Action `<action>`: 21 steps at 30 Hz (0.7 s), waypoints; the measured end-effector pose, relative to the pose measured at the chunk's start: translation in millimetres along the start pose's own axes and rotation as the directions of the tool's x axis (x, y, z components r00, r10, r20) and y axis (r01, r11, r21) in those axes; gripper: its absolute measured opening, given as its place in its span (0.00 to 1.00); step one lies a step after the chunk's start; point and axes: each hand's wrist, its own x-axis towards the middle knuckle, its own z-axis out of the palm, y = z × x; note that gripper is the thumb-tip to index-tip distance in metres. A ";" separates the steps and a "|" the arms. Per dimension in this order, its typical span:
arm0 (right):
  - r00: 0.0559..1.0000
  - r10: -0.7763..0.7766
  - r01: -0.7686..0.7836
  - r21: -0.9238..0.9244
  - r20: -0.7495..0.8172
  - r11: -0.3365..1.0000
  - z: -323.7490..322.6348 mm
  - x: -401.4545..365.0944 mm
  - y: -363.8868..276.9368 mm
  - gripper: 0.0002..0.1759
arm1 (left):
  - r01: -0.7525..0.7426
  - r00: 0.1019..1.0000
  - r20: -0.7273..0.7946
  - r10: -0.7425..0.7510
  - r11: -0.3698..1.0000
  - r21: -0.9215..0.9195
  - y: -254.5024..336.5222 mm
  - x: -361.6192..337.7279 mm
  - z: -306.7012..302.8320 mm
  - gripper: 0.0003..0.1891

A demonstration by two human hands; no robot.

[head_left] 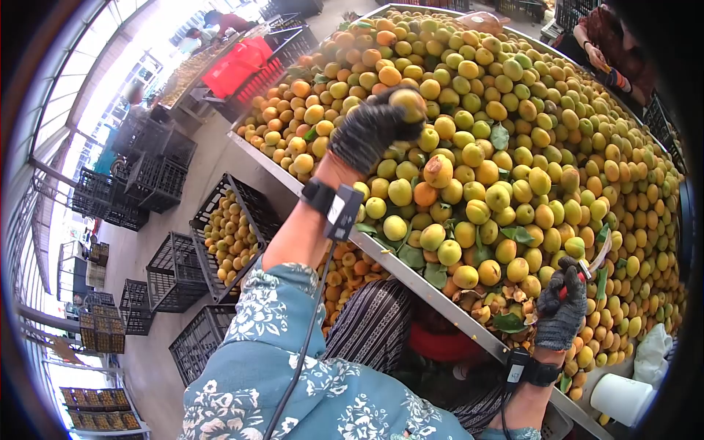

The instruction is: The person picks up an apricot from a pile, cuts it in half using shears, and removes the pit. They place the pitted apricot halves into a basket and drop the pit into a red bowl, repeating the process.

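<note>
My left hand [367, 136], in a dark knitted glove, is raised over the heap with its fingers closed round a yellow-green apricot [408, 104]. In the dark-gloved fist of my right hand [561, 308] is a knife [600, 256] with a red handle, its curved blade pointing up and away from me. Both hands are above a large metal-edged table [433, 290] piled with apricots [499, 198], from green to orange, with some leaves among them. Peelings and torn pieces [493, 302] lie left of my right hand. One split, browned apricot [438, 171] shows mid-heap.
Black crates stand on the floor at left, one of them [233, 238] filled with apricots. Cut orange fruit [348, 271] sits below the table edge. A white bucket [622, 398] is at lower right. Another person [612, 51] works across the heap; others are far back left.
</note>
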 end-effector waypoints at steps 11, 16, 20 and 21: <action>0.995 0.003 -0.009 0.056 0.101 0.998 2.9 -5.0 4.3 0.14 | 0.017 0.975 0.212 -0.064 0.976 0.217 38.6 -63.0 69.8 0.28; 0.995 0.022 -0.032 0.094 0.102 0.995 0.5 -11.7 3.0 0.14 | -0.313 0.942 0.278 0.188 0.791 0.526 15.0 -70.7 49.1 0.25; 0.993 0.018 -0.034 0.132 0.120 0.991 -3.0 -18.4 1.2 0.13 | 0.390 0.919 -0.088 -0.385 0.920 0.047 -7.9 -50.4 39.3 0.22; 0.993 0.016 -0.032 0.136 0.116 0.990 -4.3 -19.7 1.2 0.13 | 0.413 0.910 -0.058 -0.410 0.888 0.203 -12.0 -43.5 36.5 0.27</action>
